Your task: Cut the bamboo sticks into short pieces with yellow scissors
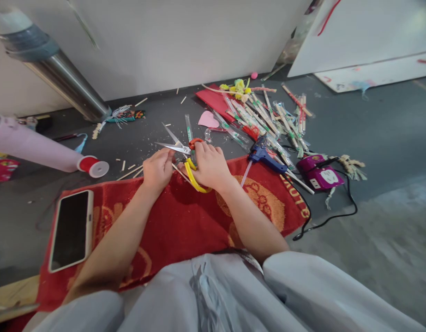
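Observation:
My right hand [211,165] is closed around scissors [180,148] with orange and yellow handles. Their blades are spread and point left, over the fingertips of my left hand [158,170]. That hand is closed in a pinch on a thin wooden stick [181,173], whose end sticks out to the right below the blades. Most of the stick is hidden by my fingers. Beneath both hands lies a red towel [185,221] with orange patterns. Short cut stick pieces [131,167] are scattered left of my left hand.
Beyond my right hand are a pile of wrapped sticks [261,115], a pink paper heart [208,119] and a blue glue gun [264,156]. A purple power socket [319,173] with a black cord stands right. A phone [70,230] and ribbon spool [93,167] are left, near a metal tube [74,83].

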Available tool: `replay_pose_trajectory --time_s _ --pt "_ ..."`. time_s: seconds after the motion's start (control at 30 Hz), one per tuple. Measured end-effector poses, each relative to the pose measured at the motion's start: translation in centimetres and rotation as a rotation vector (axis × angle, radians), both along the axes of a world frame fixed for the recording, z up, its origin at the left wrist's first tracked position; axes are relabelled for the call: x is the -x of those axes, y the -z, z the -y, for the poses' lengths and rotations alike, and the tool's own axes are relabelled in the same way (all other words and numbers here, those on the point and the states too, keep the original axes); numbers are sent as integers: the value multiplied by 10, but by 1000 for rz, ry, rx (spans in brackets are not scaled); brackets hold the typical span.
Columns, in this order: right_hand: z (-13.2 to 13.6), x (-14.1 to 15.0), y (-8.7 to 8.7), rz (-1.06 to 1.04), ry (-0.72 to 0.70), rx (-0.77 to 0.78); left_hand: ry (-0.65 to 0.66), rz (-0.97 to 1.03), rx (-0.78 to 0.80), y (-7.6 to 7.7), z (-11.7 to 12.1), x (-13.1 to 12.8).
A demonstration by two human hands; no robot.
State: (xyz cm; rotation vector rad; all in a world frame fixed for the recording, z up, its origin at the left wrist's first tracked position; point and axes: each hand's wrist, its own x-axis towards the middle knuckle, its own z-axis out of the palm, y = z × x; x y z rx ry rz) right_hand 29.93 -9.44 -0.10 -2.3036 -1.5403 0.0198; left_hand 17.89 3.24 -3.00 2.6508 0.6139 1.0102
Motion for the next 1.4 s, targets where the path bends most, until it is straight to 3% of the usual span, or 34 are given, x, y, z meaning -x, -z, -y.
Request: replay_pose_trajectory --time_s 0.33,0.63,0.93,1.2,1.4 --pt "0 2 -2 -27 -34 26 -11 -26 -66 -1 2 0" --pt "-2 0 -6 -81 -10 59 -6 -9 9 -1 2 0" --pt "-1 3 -16 -110 22 139 -84 -8 -38 0 2 -2" --pt "0 -3 -14 -120 -48 153 -76 49 -88 9 -7 0" --pt "0 -7 -11 -119 -69 140 -68 37 -101 7 -5 0"
